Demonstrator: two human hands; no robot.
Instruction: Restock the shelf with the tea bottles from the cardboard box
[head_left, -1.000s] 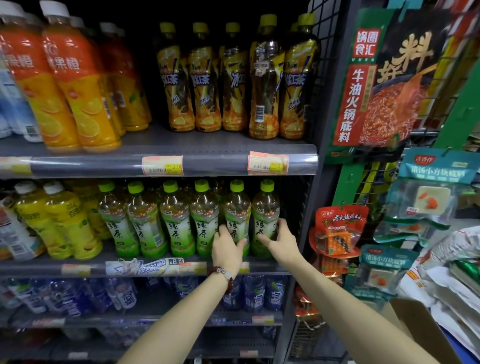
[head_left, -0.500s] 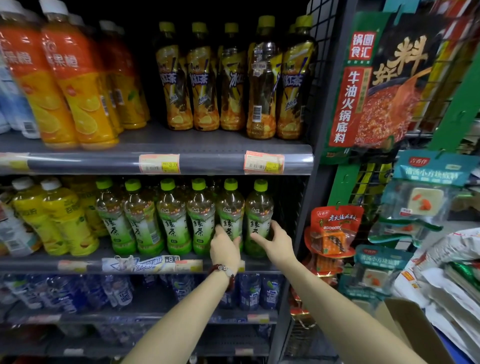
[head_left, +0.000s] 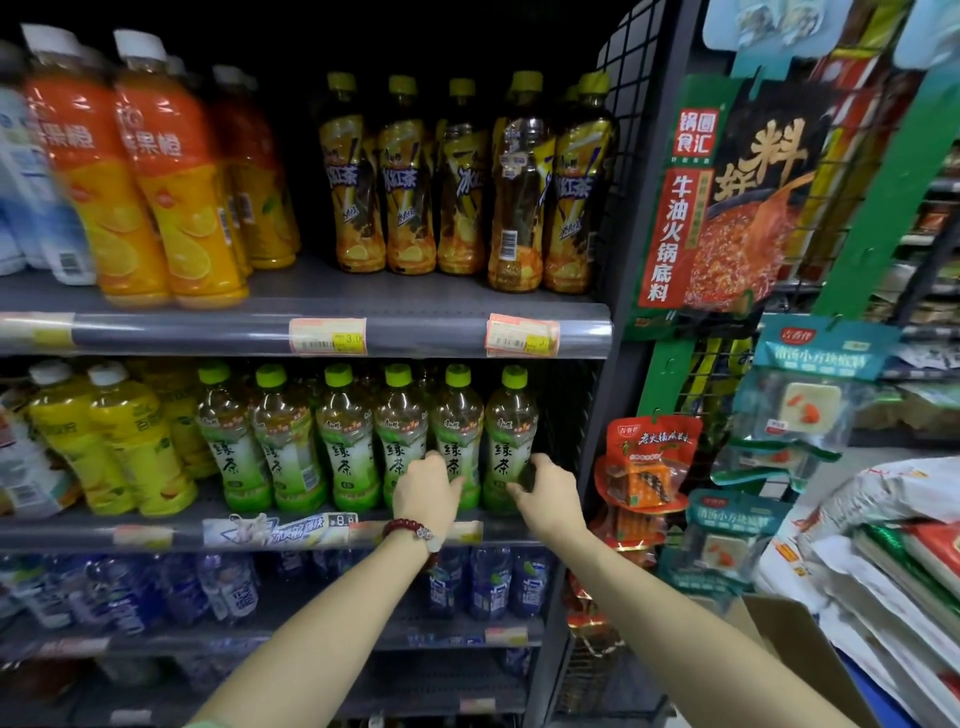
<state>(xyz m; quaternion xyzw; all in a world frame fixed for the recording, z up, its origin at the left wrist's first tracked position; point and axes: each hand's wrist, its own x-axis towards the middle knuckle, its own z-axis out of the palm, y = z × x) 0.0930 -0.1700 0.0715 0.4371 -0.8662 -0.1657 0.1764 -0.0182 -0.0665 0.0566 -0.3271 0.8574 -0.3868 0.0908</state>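
Hands on the green tea row: left hand (head_left: 427, 488) and right hand (head_left: 545, 488) each curl round a bottle (head_left: 511, 447) on the shelf (head_left: 156, 535). Box (head_left: 800, 654) sits lower right. Row's packed tight, so a rough shove could tip neighbours.

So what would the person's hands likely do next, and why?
Probably let go and reach for the cardboard box: both the left hand and right hand rest on green tea bottles already standing upright in the row's front.
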